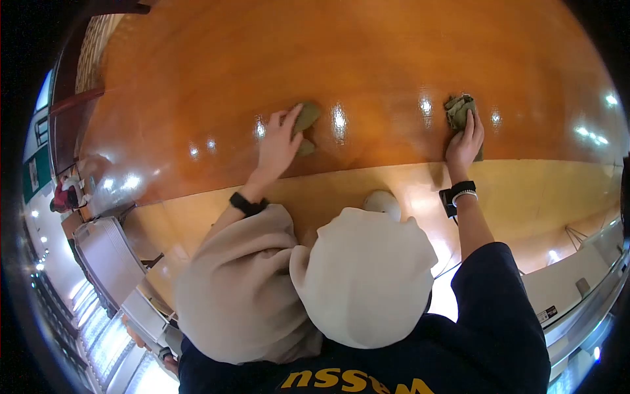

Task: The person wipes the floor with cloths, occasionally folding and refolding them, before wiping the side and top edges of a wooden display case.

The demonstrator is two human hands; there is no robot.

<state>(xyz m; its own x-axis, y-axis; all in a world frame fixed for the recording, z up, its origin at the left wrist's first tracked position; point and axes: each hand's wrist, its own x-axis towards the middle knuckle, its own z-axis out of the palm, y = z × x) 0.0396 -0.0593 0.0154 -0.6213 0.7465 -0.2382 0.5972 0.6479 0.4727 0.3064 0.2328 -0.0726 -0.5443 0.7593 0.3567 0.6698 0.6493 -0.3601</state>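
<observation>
Left hand: partly open, fingers loosely bent and spread against a green cloth; cannot tell whether it grips or only presses. The cloth lies on the glossy brown floor, showing mostly to the right of the fingers. Right hand: fingers close together, tips on a crumpled green rag, also on the brown floor, well apart from the cloth; firmness of hold cannot be told. Black wristband on left wrist; pale bracelet on right. A yellowish strip borders the brown floor on the near side.
</observation>
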